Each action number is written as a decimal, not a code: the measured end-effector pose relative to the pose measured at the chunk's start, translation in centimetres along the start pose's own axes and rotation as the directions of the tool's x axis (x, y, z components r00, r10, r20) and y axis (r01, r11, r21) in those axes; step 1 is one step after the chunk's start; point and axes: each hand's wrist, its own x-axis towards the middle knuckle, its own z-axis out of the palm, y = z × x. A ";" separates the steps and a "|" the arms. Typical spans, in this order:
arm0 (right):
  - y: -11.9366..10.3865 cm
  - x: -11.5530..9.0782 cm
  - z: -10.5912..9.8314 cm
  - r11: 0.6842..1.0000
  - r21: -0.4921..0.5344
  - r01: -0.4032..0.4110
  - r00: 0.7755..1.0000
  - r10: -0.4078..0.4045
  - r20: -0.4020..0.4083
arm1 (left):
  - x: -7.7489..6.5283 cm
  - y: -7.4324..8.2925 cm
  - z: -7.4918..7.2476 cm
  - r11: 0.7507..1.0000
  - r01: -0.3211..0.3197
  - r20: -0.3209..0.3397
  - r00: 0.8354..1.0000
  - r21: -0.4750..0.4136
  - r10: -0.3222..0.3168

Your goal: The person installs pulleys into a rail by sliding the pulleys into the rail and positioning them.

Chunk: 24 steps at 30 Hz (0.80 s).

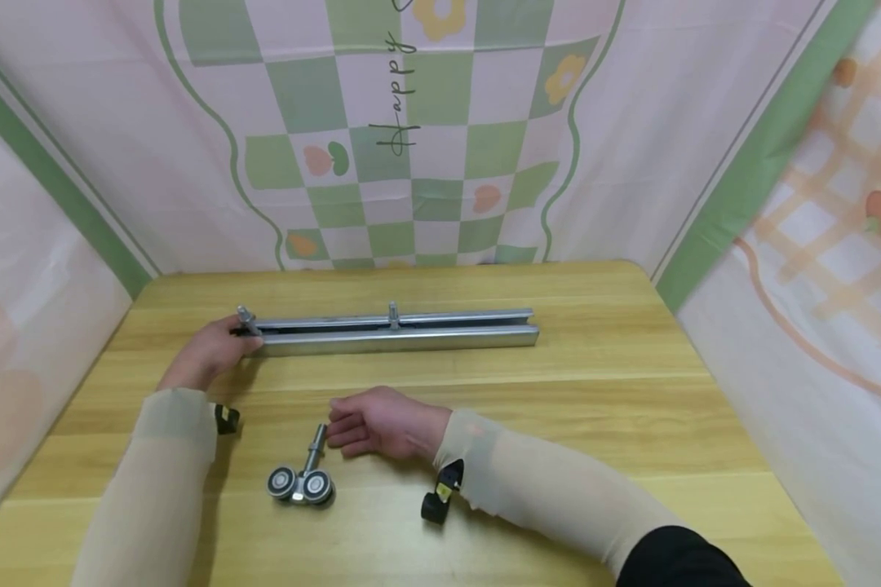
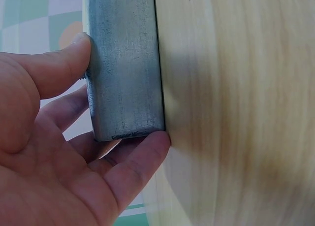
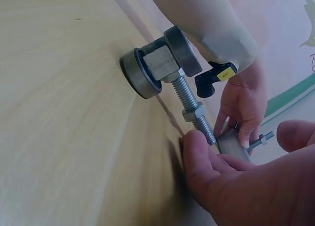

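Observation:
A long silvery metal track [image 1: 440, 337] with a slot along its top lies across the table. My left hand [image 1: 214, 352] grips its left end. In the left wrist view, the thumb [image 2: 74, 53] lies against the track's edge while other fingers reach round the cut end. A threaded bolt [image 1: 245, 318] rises by that hand, and another bolt [image 1: 393, 315] stands upright from the slot near mid-length. Nearer to me rests a roller trolley [image 1: 316, 487] with small wheels and a threaded stem bearing a nut [image 3: 193, 112]. Loosely bent, my right hand [image 1: 391, 424] holds nothing, its fingertips beside the stem's tip.
The wood-grain table [image 1: 595, 391] extends to both sides of the arms. Behind it hangs a patterned cloth [image 1: 499, 147] with green checks, and more cloth encloses the left and right sides. Small black wrist cameras [image 1: 436, 505] are strapped over the beige sleeves.

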 end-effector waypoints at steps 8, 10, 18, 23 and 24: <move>0.3 0.5 0.3 0.995 0.096 -0.026 1.000 0.026 -0.007 | 0.0 0.0 0.0 1.000 0.003 0.001 1.000 0.002 -0.003; 0.3 0.4 0.5 0.993 0.114 -0.028 1.000 0.029 -0.005 | -0.1 0.0 0.0 1.000 0.002 0.001 1.000 0.011 -0.002; 0.7 0.4 0.9 0.984 0.169 -0.050 0.999 0.046 0.029 | -0.2 0.1 -0.1 1.000 0.013 0.012 1.000 0.015 -0.013; 0.8 0.4 1.0 0.985 0.170 -0.039 0.998 0.031 0.047 | -0.2 0.1 -0.2 0.999 0.022 0.025 0.999 0.023 -0.022; 0.8 0.4 1.0 0.984 0.173 -0.038 0.998 0.029 0.052 | -0.1 0.1 -0.2 0.999 0.023 0.027 0.999 0.025 -0.024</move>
